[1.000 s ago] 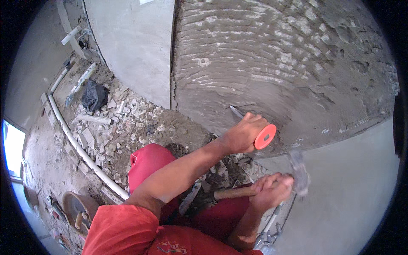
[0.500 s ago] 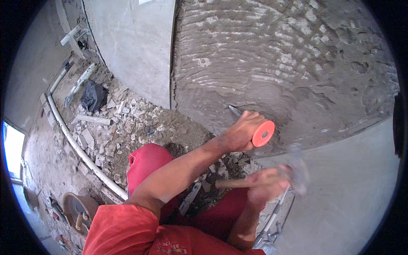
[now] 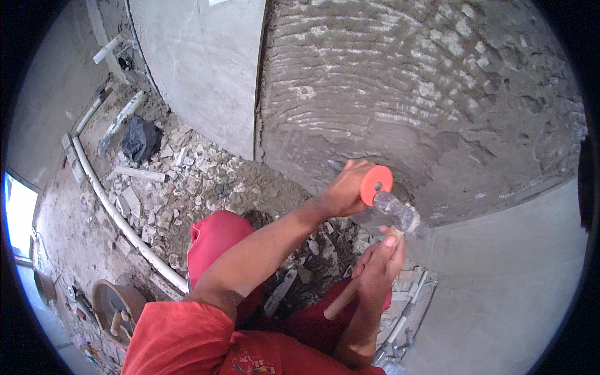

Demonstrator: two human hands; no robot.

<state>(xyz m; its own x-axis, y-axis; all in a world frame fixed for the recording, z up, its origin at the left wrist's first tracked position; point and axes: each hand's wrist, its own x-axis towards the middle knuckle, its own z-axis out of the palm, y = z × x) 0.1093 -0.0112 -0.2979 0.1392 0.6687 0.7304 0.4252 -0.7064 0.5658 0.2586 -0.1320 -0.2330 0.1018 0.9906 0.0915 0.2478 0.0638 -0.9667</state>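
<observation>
Chisel guard (image 3: 369, 189) beside left fingers (image 3: 359, 165): bright orange, grey centre. Hammer head (image 3: 398, 211), just right of them: grey, whitish mottling; hammer handle (image 3: 340, 301), below right fingers (image 3: 365, 260): tan. Mortar coat (image 3: 350, 94) beyond left fingers: grey-brown, pale curved streaks. Plastic bag (image 3: 141, 139), well left: black.

rubble (image 3: 206, 172) on dirt floor (image 3: 272, 184), grey panel (image 3: 200, 75), bright opening (image 3: 22, 215) far left

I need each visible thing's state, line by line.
Left hand: closed around chisel
Right hand: closed around hammer
Chisel: tip toward wall
Hammer: head at chisel's end, contact unclear
Wall: rough, partly ridged
Bag: crumpled, lying on rubble
Bucket: open-topped
Pipe: lying beside rubble
</observation>
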